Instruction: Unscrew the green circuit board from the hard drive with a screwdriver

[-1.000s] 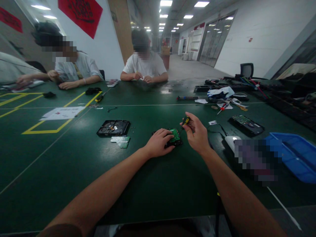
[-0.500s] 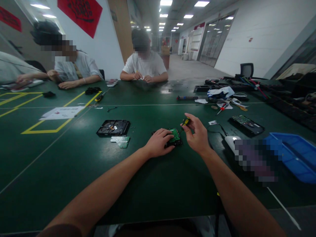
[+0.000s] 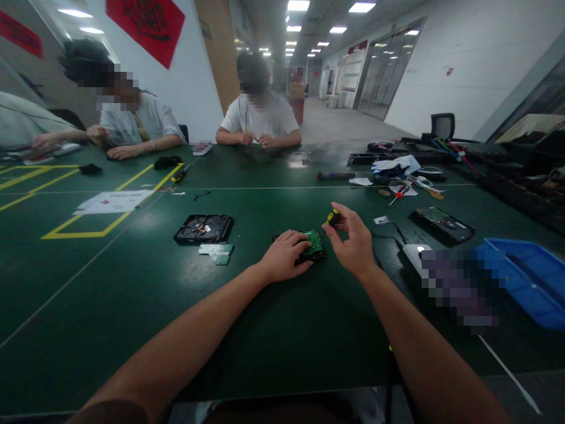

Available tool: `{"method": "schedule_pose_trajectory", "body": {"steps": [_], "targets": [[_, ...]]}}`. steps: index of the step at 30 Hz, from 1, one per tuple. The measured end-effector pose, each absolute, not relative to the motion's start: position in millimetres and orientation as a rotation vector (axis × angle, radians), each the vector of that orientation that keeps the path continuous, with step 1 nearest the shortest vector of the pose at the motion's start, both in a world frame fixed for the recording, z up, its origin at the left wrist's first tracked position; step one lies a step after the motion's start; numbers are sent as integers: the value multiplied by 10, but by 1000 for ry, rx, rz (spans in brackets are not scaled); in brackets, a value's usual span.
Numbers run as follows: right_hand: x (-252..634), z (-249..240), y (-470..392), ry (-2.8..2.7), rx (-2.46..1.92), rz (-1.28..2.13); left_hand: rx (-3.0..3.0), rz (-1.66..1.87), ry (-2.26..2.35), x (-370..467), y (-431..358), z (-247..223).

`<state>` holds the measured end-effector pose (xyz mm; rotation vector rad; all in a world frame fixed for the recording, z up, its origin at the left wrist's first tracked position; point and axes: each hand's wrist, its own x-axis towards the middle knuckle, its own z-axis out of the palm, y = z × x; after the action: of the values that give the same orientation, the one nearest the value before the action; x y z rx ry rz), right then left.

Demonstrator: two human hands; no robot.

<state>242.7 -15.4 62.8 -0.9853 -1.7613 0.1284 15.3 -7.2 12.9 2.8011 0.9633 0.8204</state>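
Plainly, closest to the near edge of the green table [image 3: 282,347], two bare forearms reach inward. The left hand [image 3: 286,257] lies palm down, fingers loosely spread and a little bent, pressing on a hard drive [image 3: 312,241] whose green circuit board faces up, well in from that edge. The right hand [image 3: 354,244] is partly closed, thumb and fingers pinching the yellow-and-black handle of a small screwdriver [image 3: 333,217]; its shaft slants down to the drive's right side, though whether the tip touches cannot be told.

Toward the right edge sits a blue tray [image 3: 536,285], shallow and ribbed inside; a blurred patch hides its left part. Beside it is a white device [image 3: 414,254] with a cable.

Left of the hands, a loose circuit board [image 3: 223,255] lies just before an open black casing [image 3: 189,239], which has a small silvery piece [image 3: 207,228] in it. Another drive [image 3: 442,224] rests beyond the tray.

Farther in, a paper sheet [image 3: 112,202] lies toward the left edge, and a glove [image 3: 399,165] toward the far right corner. At the far edge sits a person in a white T-shirt [image 3: 276,118].
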Motion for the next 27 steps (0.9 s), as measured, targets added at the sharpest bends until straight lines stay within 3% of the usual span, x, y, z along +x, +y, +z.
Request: {"method": "schedule_pose_trajectory", "body": {"steps": [27], "targets": [[2438, 619, -156, -1735, -1023, 68, 2777, 810, 972, 154, -80, 137]]}}
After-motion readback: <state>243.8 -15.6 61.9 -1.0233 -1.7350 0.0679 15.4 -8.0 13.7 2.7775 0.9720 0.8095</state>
